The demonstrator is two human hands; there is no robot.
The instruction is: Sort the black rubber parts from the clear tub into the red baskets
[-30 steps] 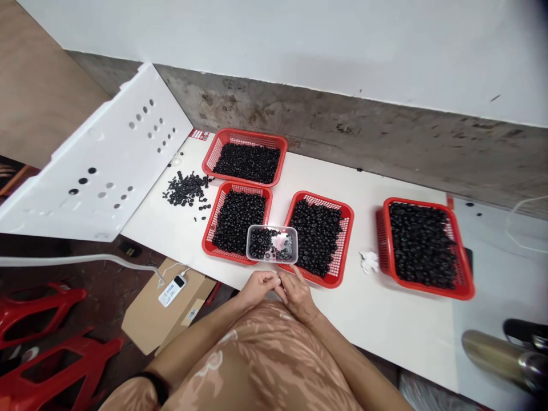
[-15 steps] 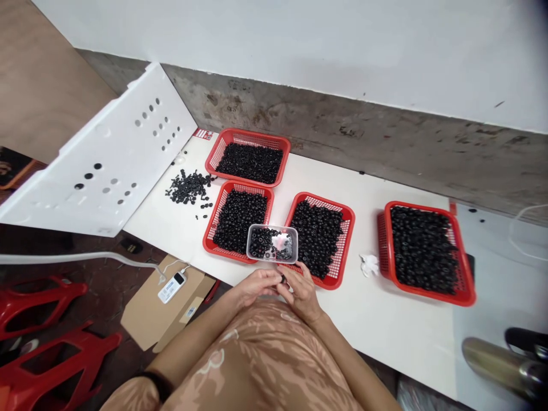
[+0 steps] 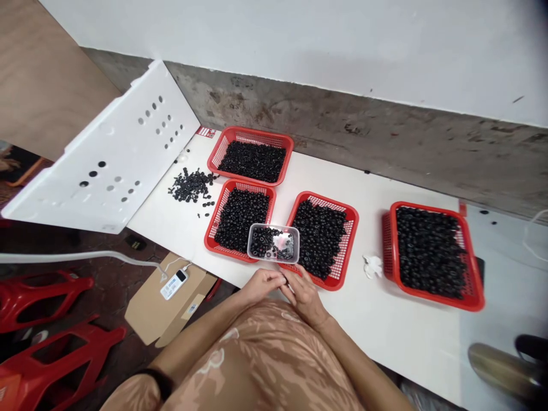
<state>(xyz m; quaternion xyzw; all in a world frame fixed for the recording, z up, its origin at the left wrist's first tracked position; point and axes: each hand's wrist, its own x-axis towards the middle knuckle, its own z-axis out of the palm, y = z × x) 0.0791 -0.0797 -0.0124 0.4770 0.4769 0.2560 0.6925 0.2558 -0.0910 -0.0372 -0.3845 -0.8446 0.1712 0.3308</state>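
My left hand and my right hand meet at the table's front edge, close to my body. Their fingertips pinch together around a small black part, mostly covered by the fingers. Just beyond them, a clear plastic tub with loose black pieces rests on the rims of two red baskets. The left basket is filled with small black ring-like pieces, and the right basket with similar rounded black pieces.
Another red basket of finer black pieces stands behind. A loose black pile lies near a white perforated panel. Far right are a red basket and crumpled white tissue. A cardboard box and red stools are lower left.
Both hands stay together in nearly the same place, with slightly shifted fingers. The black part between them shows less now. The whole view has shifted a little.
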